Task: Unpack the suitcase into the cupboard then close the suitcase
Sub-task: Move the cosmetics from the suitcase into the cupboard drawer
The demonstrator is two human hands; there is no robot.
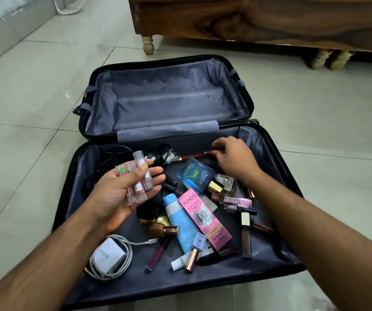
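A black suitcase (268, 142) lies open on the tiled floor, its far half bare grey lining. The near half holds many cosmetics: a pink Pond's box (203, 221), a light blue tube (181, 223), a blue sachet box (195, 173), perfume bottles, lip glosses. My left hand (122, 198), palm up over the near half, holds several clear lipstick tubes (139, 182) under its thumb. My right hand (234, 158) reaches to the far edge of the near half and pinches a thin red pencil (194, 156).
A white charger with its coiled cable (108, 257) lies at the near left corner of the case, a black adapter and cables (122, 158) at the far left. A wooden piece of furniture on turned legs (248, 19) stands behind the suitcase. A wall runs along the left.
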